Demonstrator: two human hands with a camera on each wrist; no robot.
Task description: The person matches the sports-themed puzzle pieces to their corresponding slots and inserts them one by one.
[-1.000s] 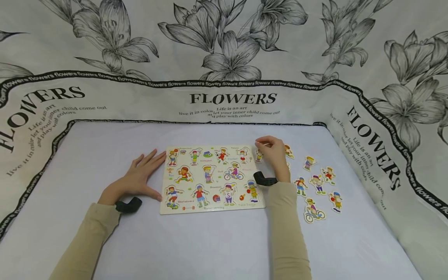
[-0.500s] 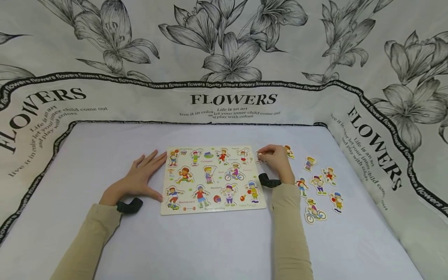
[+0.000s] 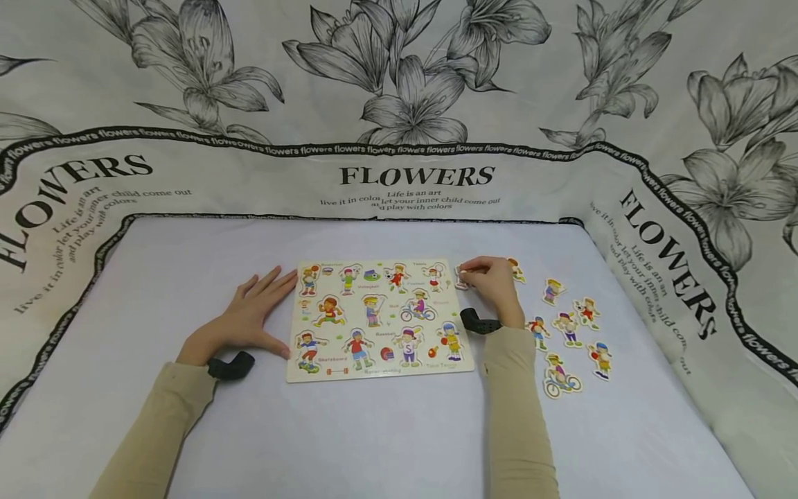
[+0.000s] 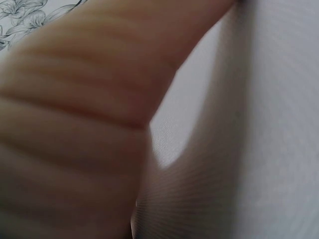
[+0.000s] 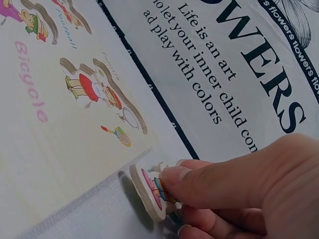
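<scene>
A cream puzzle board printed with children at sports lies in the middle of the table. My left hand is spread flat at its left side, fingertips and thumb along the edge. Just off the board's upper right corner, my right hand pinches a small puzzle piece between thumb and fingers. The piece is tipped up, with a pink and blue end showing; the fingers hide the rest. In the right wrist view, the board's tennis player picture is close by. The left wrist view shows mostly skin and white cloth.
Several loose puzzle pieces lie to the right, among them a cyclist piece, a table tennis piece and a golfer piece. Another piece is partly behind the right hand. A flower-printed cloth borders the table.
My right hand has shifted slightly right and toward me, and the pinched piece has tipped so less of its picture shows. The left hand stays at the board's edge.
</scene>
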